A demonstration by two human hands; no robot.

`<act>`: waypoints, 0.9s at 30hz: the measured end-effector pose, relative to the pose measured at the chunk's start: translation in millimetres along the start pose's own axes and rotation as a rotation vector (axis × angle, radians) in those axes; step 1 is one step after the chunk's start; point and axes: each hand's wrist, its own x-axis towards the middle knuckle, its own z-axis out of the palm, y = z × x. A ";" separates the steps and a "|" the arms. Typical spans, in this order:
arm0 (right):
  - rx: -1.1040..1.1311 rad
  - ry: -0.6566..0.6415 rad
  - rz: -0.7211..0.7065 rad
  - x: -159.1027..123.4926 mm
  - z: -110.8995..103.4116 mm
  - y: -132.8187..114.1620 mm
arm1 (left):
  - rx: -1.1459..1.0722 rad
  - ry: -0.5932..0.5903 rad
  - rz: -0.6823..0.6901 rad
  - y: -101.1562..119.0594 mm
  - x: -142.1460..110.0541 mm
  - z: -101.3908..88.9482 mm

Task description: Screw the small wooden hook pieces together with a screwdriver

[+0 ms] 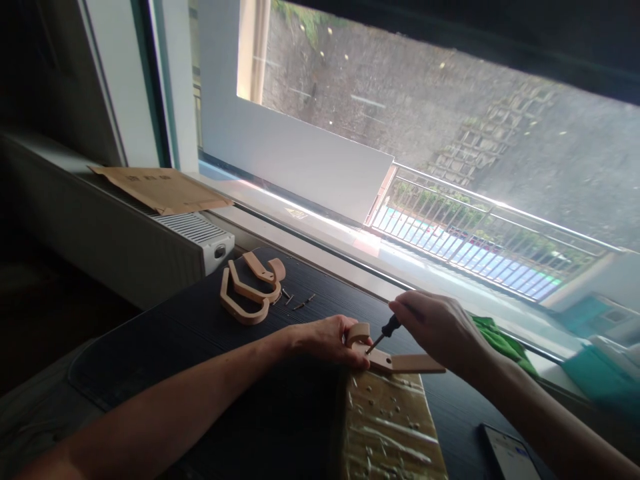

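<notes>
My left hand (337, 341) is closed around the curled end of a bent wooden hook (380, 359), which rests on the far end of a tape-wrapped block (390, 423). My right hand (433, 323) grips the dark handle of a screwdriver (390, 327). The screwdriver slants down to the left, its tip meeting the hook near my left fingers. A dark hole shows in the hook to the right of the tip. Whether a screw sits under the tip is too small to tell. Small holes and dents mark the top of the block.
Several more wooden hooks (245, 312) lie on the dark table (210, 380) at the back left, beside loose screws (303, 302). A phone (510, 453) lies at the front right. A green cloth (505, 343) is by the window. A brown envelope (165, 190) rests on a radiator (200, 230).
</notes>
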 end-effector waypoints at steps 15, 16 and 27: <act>0.177 -0.076 -0.132 -4.7 -9.2 -0.3 | 0.048 0.081 0.116 -7.2 -22.2 -2.4; 0.186 -0.061 -0.087 -5.4 -5.9 -0.2 | 0.045 0.094 0.127 -7.9 -22.2 -0.3; 0.018 -0.107 -0.134 -9.3 -15.7 0.9 | 0.036 0.317 0.116 -6.9 -24.8 19.2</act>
